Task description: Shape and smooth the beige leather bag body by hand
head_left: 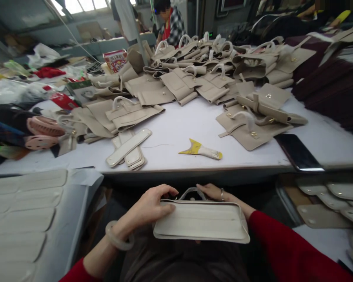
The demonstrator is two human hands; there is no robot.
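Note:
On my lap, below the table's front edge, I hold a cream bag piece (201, 221) with a curved handle at its far side. My left hand (148, 207) grips its left end, thumb on top and fingers curled over the far edge. My right hand (216, 192), with a ring, reaches from behind and curls over the far edge beside the handle; part of it is hidden by the piece. A pale bangle sits on my left wrist.
The white table (191, 129) carries heaps of beige bag parts (211, 70), a stack of cream strips (131, 150), a yellow-tipped scraper (201, 149) and a black phone (298, 152) at the front right edge. Cream panels lie at left (20, 207) and right (329, 199). A person stands at the far end.

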